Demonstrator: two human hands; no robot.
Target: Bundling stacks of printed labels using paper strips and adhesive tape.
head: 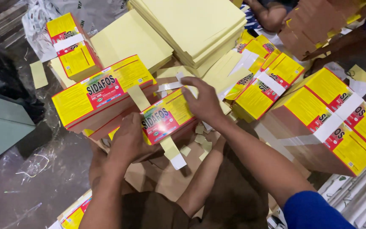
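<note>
A bundle of flat yellow-and-red printed cartons [166,116] lies in front of me on my lap area. My left hand [127,142] grips its near left corner. At the bundle's far right edge my right hand [203,101] presses down, pinching the end of a pale paper strip [171,150] that wraps around the bundle. The strip's loose end hangs off the near side. A second, larger bundle [102,91] with its own strip lies just left and behind.
Stacks of plain pale-yellow sheets [191,25] rise behind. More banded bundles [331,118] sit at the right and another [73,46] at the far left. Small paper scraps [200,140] litter the brown cardboard. Another person's arm [272,15] shows at the top.
</note>
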